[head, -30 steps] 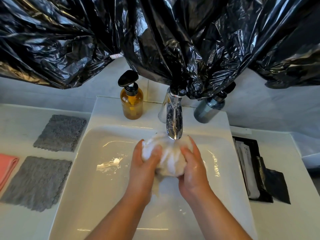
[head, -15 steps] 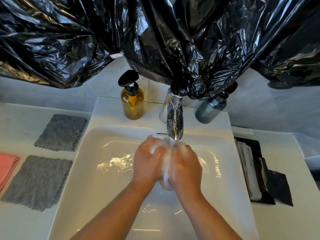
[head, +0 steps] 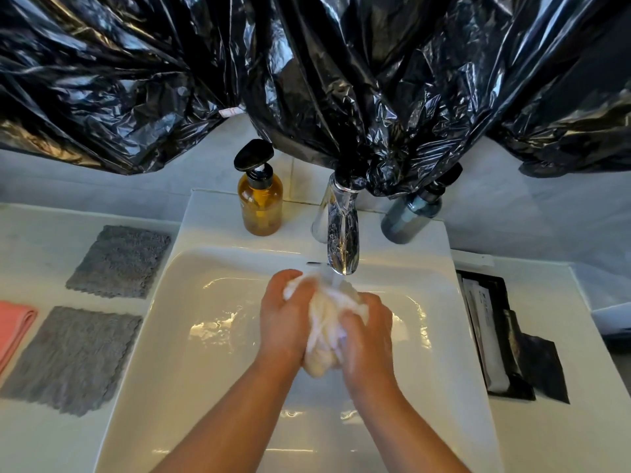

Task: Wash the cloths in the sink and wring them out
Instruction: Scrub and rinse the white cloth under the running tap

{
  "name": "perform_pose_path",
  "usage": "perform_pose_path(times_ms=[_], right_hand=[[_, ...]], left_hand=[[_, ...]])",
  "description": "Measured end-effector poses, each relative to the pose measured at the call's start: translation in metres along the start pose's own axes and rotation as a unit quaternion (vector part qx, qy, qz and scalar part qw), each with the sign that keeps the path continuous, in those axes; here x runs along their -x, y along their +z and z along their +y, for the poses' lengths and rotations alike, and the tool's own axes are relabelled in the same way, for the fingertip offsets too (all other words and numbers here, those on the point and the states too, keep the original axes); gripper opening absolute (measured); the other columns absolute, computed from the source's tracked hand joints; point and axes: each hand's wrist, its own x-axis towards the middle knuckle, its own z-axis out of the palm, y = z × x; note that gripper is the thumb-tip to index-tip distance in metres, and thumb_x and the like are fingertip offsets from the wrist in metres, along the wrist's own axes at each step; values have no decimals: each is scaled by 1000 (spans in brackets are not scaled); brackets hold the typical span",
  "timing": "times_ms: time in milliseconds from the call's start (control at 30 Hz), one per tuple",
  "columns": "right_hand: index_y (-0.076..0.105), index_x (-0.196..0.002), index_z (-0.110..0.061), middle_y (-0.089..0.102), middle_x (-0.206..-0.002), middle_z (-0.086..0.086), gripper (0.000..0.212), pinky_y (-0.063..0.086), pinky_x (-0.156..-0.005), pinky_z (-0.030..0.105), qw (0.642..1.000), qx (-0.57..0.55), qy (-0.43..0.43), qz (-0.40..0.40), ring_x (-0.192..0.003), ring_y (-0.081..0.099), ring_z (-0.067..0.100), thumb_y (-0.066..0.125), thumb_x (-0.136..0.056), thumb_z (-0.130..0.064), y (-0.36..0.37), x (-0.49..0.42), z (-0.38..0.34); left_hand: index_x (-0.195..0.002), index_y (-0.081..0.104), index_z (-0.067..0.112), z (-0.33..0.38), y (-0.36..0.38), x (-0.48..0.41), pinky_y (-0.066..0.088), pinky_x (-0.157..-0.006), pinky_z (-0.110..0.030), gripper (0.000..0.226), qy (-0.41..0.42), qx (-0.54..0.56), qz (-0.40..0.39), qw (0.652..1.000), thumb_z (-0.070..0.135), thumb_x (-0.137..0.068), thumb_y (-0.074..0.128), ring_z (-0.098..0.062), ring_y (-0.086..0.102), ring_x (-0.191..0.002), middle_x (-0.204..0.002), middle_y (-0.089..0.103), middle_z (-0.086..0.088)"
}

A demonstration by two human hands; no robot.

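White cloth (head: 327, 322): where has it got to?

It's between both hands, over the sink (head: 205, 336) and just below the tap (head: 343, 240). Half a second ago the palms were pressed together and hid nearly all of it. Now they have slid apart along its length, and it shows as a long, bunched roll.

And the fingers?

The left hand (head: 283, 319) has its fingers (head: 290, 279) curled round the far end, nearest the spout. The right hand (head: 368, 336) has its fingers (head: 356, 320) curled round the near half. The bottom end pokes out between the wrists. Both hands grip the fabric, with no fingers spread.

What does that mean for the job?

I'd judge this as rubbing under the water, perhaps the start of a twist. Wringing isn't plainly under way. A far grey cloth (head: 119, 262), a near grey cloth (head: 71, 360) and a pink cloth (head: 13, 329) lie on the desk (head: 34, 233) to the left, and they look dry, so probably not washed yet.
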Motion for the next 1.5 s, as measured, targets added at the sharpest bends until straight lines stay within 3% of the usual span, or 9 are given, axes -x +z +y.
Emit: perform_pose_path(times_ms=[167, 433, 600, 833, 933, 1033, 1167, 1367, 1500], right_hand=[[53, -109, -35, 65, -102, -12, 60, 44, -74, 28, 989, 120, -78, 43, -92, 60, 11, 30, -71, -76, 11, 5, 0], [56, -80, -23, 65, -79, -2, 25, 45, -64, 32, 979, 201, -22, -4, -81, 63, 23, 47, -91, -43, 22, -31, -12], [70, -84, -17, 75, -85, 8, 22, 56, -74, 40, 986, 57, 121, -102, -83, 71, 29, 60, -87, -37, 8, -42, -27], [54, -99, -61, 68, -102, -13, 28, 52, -88, 37, 998, 52, -26, -33, -99, 65, 13, 45, -72, -64, 7, -8, 1], [54, -116, -45, 63, -121, -9, 58, 46, -99, 39, 988, 120, -98, 1, -113, 58, 15, 26, -74, -73, 14, -2, -2], [55, -106, -28, 66, -105, -4, 68, 49, -88, 42, 982, 150, -95, 69, -100, 60, 22, 22, -75, -78, 19, -6, -6], [51, -87, -29, 62, -86, -6, 19, 40, -72, 35, 981, 186, -26, 54, -90, 60, 26, 46, -96, -45, 23, -23, -14], [48, -73, -15, 57, -87, 4, 29, 36, -70, 30, 991, 112, 77, -4, -91, 59, 32, 40, -100, -12, 18, -51, -19], [58, -70, -19, 62, -70, 1, 27, 42, -65, 30, 992, 43, 104, -50, -71, 58, 25, 50, -94, -29, 3, -43, -23]], left_hand=[[-75, 59, 18, 6, 7, -7, 49, -71, -39, 27, 53, -80, -17, 995, 45, -75, 62, -19, 56, -69, -65, 60, 5], [-61, 51, 31, 9, -8, -18, 44, -65, -38, 13, 111, -157, -19, 981, 37, -71, 55, -22, 49, -67, -61, 51, 10], [-67, 55, 28, 5, -18, -13, 48, -65, -37, 13, 119, -163, -13, 979, 41, -67, 55, -13, 51, -63, -63, 55, 9], [-80, 65, 20, 7, 2, -11, 50, -71, -36, 12, -29, 19, 30, 999, 15, -91, 62, -23, 61, -71, -72, 67, -1], [-87, 64, 19, 5, 11, -12, 53, -73, -37, 12, -10, -25, 40, 999, 30, -92, 62, -21, 64, -72, -76, 70, -2], [-79, 58, 14, 7, 14, -12, 48, -70, -35, 22, 45, -85, 27, 995, 36, -82, 57, -22, 57, -69, -67, 64, 3], [-66, 47, 15, 9, 8, -18, 40, -64, -36, 24, 80, -130, 15, 988, 38, -70, 52, -19, 42, -63, -59, 48, 7], [-56, 46, 32, 2, -3, -19, 40, -65, -34, 14, 100, -180, 18, 978, 36, -69, 49, -18, 44, -64, -66, 46, 6], [-62, 56, 25, 2, -7, -18, 41, -62, -30, 10, 64, -133, -39, 988, 32, -69, 55, -14, 48, -61, -58, 51, 10]])
